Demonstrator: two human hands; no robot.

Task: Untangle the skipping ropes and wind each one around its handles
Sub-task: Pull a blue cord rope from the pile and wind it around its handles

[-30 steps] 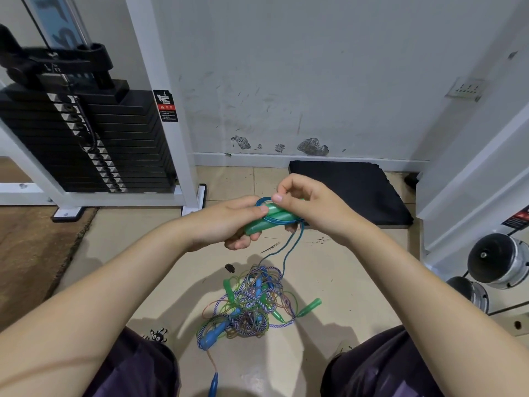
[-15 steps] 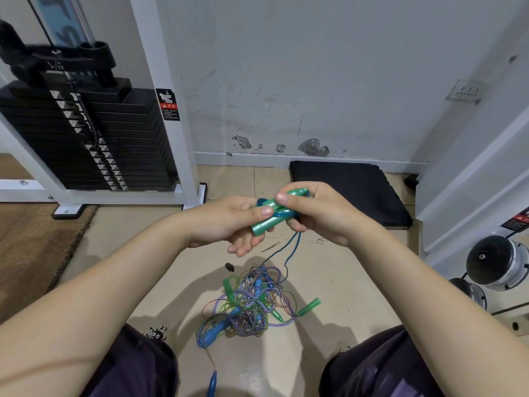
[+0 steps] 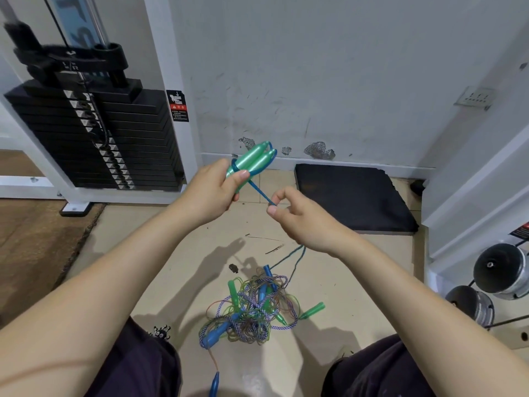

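Note:
My left hand (image 3: 213,193) grips a pair of green handles (image 3: 252,161) held side by side, tips pointing up and to the right. A blue rope (image 3: 257,190) loops around them and runs taut down to my right hand (image 3: 297,217), which pinches it between thumb and forefinger. Below that hand the blue rope hangs down to a tangled pile of ropes (image 3: 254,308) on the floor between my knees, with green and blue handles and purple-white braided cord mixed in. One blue handle (image 3: 214,383) lies apart at the bottom edge.
A black weight stack (image 3: 94,133) in a white frame stands at the left. A black foam pad (image 3: 352,196) lies on the tiled floor by the wall. Chrome dumbbell ends (image 3: 501,270) sit at the right, a brown mat (image 3: 31,242) at the left.
My left hand lifted the green handles up and to the left. My right hand came off the handles and drew the blue rope out, down and to the right.

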